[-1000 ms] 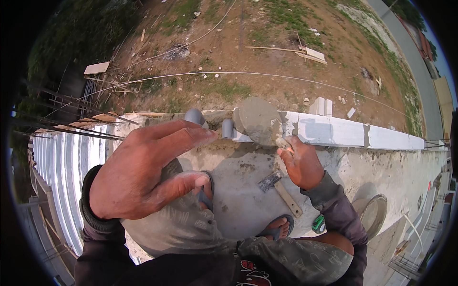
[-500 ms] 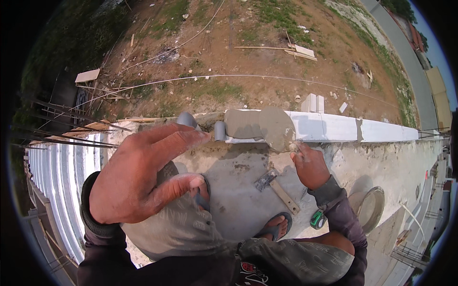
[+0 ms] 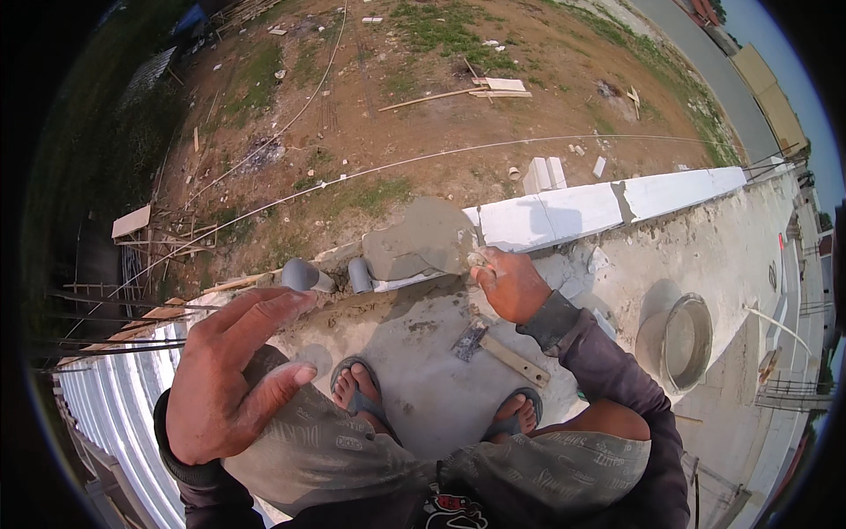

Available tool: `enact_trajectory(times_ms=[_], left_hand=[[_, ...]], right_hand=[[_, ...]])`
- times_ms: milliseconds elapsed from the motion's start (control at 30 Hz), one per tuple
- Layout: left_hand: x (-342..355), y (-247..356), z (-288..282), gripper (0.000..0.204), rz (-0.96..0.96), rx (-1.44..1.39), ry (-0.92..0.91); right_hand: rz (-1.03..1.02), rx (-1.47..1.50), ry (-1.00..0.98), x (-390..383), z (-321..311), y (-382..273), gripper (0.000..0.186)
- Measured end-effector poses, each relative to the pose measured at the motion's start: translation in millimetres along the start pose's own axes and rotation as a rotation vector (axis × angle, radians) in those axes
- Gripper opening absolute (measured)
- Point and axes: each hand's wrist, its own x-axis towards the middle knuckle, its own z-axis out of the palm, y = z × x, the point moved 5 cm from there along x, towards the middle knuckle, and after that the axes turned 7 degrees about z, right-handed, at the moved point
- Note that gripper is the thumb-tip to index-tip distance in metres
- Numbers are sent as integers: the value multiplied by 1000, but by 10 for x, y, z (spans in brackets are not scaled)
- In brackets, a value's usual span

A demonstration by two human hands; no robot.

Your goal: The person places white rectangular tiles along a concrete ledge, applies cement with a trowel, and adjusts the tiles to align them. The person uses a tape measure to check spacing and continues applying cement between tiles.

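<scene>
My right hand [image 3: 511, 286] is closed round the handle of a mortar-smeared trowel [image 3: 434, 231]. The trowel's broad grey blade lies over wet mortar [image 3: 388, 256] spread on a white block at the near end of a low wall; blade and mortar are hard to tell apart. To the left, my left hand [image 3: 238, 375] hovers with fingers and thumb apart, holding nothing. Just beyond its fingertips, two short grey pipes, a wider one [image 3: 302, 275] and a narrower one [image 3: 359, 275], stick up beside the mortar.
White blocks [image 3: 582, 212] continue the wall to the right. A hatchet-like tool with a wooden handle [image 3: 515, 359] lies on the concrete between my feet and the wall. A mortar-stained bucket [image 3: 686, 344] stands at right. Thin rods [image 3: 123, 344] jut in at left, above corrugated sheets [image 3: 119, 397].
The trowel has moved left over the mortar, closer to the pipes. My left hand has come down and away from the pipes, still open. The whole view has turned somewhat.
</scene>
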Motion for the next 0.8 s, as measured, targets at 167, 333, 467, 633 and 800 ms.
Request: enact_trajectory(times_ms=[167,333,467,633,800], left_hand=[[50,-94,69,56,-26,-38,-27],[259,-30,225,54,-47,32,-20],[425,-4,424,50,-94,-12,-115],[515,-57,520,48,-63,34,-176],[574,4,589,45,-113,90,-171]], right_hand=[[251,48,285,-450,-873,1014,29],[596,-16,674,-1999,-1929,2101,24],[966,-563,747,-3324,-2574,2623,30],[1310,-623,460,-3687,-2432,3397,30],[853,-688,105,-3495,-2078,4020,30]])
